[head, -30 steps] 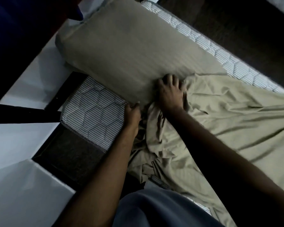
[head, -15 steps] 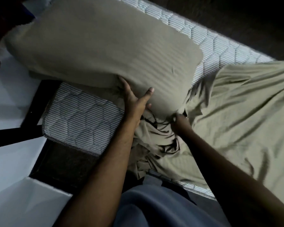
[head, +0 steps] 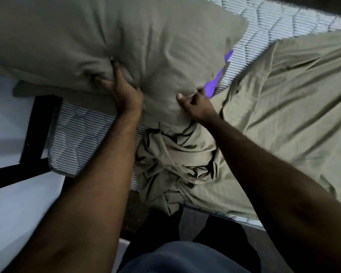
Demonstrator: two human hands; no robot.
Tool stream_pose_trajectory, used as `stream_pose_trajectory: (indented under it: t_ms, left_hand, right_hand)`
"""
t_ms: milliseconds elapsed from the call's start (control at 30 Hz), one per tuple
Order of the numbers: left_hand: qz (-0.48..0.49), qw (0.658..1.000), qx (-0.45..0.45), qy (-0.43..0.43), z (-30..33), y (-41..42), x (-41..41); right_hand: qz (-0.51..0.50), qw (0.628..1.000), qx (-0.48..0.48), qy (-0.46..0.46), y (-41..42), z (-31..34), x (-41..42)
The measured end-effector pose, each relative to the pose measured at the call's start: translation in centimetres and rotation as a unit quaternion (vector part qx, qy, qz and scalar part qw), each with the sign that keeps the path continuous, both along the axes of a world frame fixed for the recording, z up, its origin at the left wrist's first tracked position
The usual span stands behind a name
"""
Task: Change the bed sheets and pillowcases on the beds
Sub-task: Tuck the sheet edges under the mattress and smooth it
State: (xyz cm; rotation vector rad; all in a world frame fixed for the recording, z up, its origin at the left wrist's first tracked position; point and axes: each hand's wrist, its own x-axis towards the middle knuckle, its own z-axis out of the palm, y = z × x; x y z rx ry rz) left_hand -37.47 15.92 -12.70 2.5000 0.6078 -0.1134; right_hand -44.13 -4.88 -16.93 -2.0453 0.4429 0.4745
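Pale floor (head: 10, 209) at left, dark bed frame bar (head: 12, 175) — crossing it, blue-grey trousers (head: 185, 257) at bottom

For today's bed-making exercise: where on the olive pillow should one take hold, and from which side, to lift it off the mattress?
Grip the pillow along its soft near edge, coming from the bedside, as the left hand and right hand do. That edge faces the person and bunches readily into a handful.
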Motion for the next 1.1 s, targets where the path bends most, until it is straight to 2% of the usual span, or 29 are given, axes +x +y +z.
stream_pose_trajectory:
  t_ms: [67,167,267,367,433,533,633,700,767,833,933,1000,1067,1100]
  left_hand:
    - [-0.003,0.997,0.034,0.070,-1.1,0.2,0.0]
    - [-0.014,0.988,0.041,0.151,-2.8,0.8,-0.6]
    - [-0.022,0.972,0.010,0.236,-3.5,1.7,-0.9]
    - [-0.036,0.973,0.048,0.225,-3.3,2.5,-2.0]
    - [-0.048,0.986,0.037,0.159,-3.2,2.5,-3.8]
    - [-0.014,0.994,-0.082,0.067,-3.3,1.4,-6.9]
    - [0.061,0.979,-0.191,0.042,-5.2,-0.3,-9.7]
    - [0.171,0.937,-0.292,0.088,-5.8,-1.8,-11.5]
    - [0.222,0.853,-0.426,0.205,-5.9,-3.7,-12.7]
    - [0.171,0.830,-0.446,0.287,-6.1,-4.8,-13.6]
    - [0.073,0.848,-0.397,0.343,-6.8,-5.9,-15.8]
    - [0.039,0.852,-0.356,0.383,-6.7,-6.6,-17.5]
    - [0.041,0.831,-0.381,0.404,-7.0,-6.8,-19.2]
    - [0.054,0.832,-0.387,0.393,-7.2,-6.8,-19.8]
  right_hand:
    - [-0.044,0.997,0.028,0.052,0.5,-1.6,-0.5]
    - [-0.198,0.974,0.072,0.089,1.1,-5.0,-1.8]
    - [-0.201,0.973,0.063,0.095,0.0,-7.2,-2.0]
    - [-0.158,0.979,0.047,0.123,-0.5,-4.7,-1.3]
    - [-0.136,0.976,0.058,0.161,-0.3,-4.6,-0.8]
    - [-0.066,0.958,0.062,0.271,0.8,-5.4,-1.3]
    - [-0.070,0.951,0.185,0.238,1.2,-5.4,-3.1]
    - [-0.078,0.924,0.215,0.305,1.3,-6.3,-3.7]
    - [-0.038,0.906,0.214,0.364,0.7,-8.9,-4.2]
    - [0.038,0.923,0.150,0.353,0.1,-6.6,-4.4]
    - [0.127,0.967,-0.036,0.220,-0.9,-5.2,-6.3]
    - [0.091,0.968,-0.128,0.198,-1.0,-5.2,-8.0]
    - [0.072,0.956,-0.190,0.213,-0.4,-4.8,-8.3]
    - [0.067,0.957,-0.203,0.198,-0.2,-4.1,-7.8]
